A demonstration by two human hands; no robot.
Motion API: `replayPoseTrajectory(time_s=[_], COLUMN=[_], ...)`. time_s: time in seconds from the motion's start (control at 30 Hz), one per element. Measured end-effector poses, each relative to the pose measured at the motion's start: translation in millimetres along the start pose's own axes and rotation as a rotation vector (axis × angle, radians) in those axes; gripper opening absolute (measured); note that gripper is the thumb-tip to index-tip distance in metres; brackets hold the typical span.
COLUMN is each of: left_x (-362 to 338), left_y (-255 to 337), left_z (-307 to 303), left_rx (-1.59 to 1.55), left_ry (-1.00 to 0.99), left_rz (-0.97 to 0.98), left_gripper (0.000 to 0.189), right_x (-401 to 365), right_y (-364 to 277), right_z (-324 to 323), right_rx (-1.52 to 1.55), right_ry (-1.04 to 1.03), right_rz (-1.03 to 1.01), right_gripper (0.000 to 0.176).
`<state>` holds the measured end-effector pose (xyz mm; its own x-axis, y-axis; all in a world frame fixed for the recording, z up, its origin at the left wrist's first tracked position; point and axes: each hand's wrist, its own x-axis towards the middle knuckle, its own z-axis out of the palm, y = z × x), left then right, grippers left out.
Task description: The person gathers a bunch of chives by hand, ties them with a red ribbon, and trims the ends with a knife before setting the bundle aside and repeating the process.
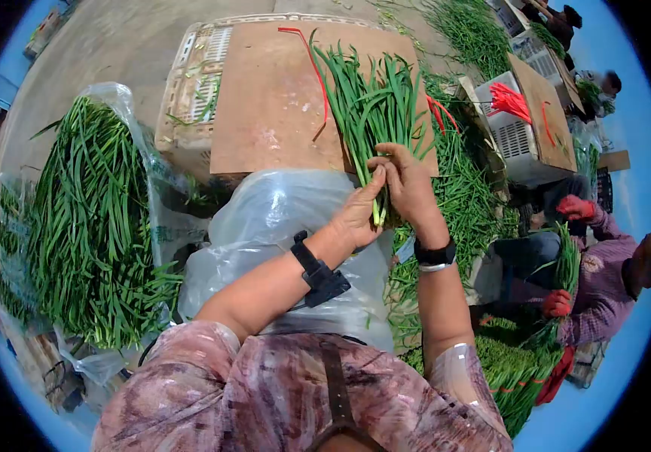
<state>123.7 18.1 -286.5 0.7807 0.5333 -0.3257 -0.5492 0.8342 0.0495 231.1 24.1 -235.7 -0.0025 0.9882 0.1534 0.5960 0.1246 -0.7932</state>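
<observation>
A bunch of long green stalks lies on a brown board, its leafy tips pointing away from me and its pale cut ends near my hands. My left hand is closed around the lower stalks from the left. My right hand is wrapped round the same bunch from the right, thumb and fingers close together at its lower part. A thin red strip lies on the board left of the bunch. Clear plastic sheeting covers my lap below the board.
A big heap of green stalks in plastic stands at the left. Loose stalks spread right of the board. Farther right are a white crate with red strips and a co-worker in red gloves holding stalks. The board rests on a crate.
</observation>
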Motion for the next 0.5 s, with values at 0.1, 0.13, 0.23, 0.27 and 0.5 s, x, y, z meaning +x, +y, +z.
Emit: replayPoseTrajectory(time_s=[0.1,0.13,0.23,0.27,0.5], left_x=[2,0,1,0,-8], left_y=[-2,2,3,7,10], left_z=[-6,-7,-4,-12,1], left_rx=[0.114,0.068,-0.125,-0.203,-0.302], left_ry=[0.003,-0.021,-0.105,-0.276,-0.347], left_rz=[0.061,-0.004,-0.085,-0.134,-0.106], left_gripper=[0.035,0.031,0.032,0.029,0.024], right_x=[4,6,9,10,10], right_y=[8,3,3,4,-2], right_z=[-3,-7,-10,-10,-6], right_rx=[0.264,0.214,0.161,0.131,-0.335], right_ry=[0.063,0.064,0.053,0.057,0.071], right_rz=[0.159,0.185,0.205,0.206,0.114], right_gripper=[0.022,0.021,0.018,0.015,0.023])
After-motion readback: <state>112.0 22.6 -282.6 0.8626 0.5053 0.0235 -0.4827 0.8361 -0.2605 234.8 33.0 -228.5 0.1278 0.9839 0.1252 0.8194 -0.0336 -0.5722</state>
